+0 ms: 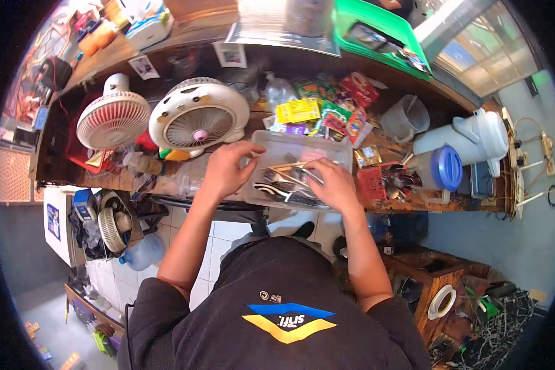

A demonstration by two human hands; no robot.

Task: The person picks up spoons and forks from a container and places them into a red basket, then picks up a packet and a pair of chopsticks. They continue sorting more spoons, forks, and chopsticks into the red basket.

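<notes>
A clear plastic box at the front edge of the wooden bench holds dark-handled utensils and light sticks. My left hand is at the box's left side, thumb and fingers apart in a curve, with nothing between them. Inside the right part of the box, my right hand has its fingers bent around a slim dark-grey item. Its fingertips are over the utensils. Just right of the box stands a red basket with spoons and other cutlery.
Two fans stand at the left. Colourful packets lie behind the box. At the right are a grey mug, a blue-lidded jug and a large light-blue jug. Green trays sit on the upper shelf.
</notes>
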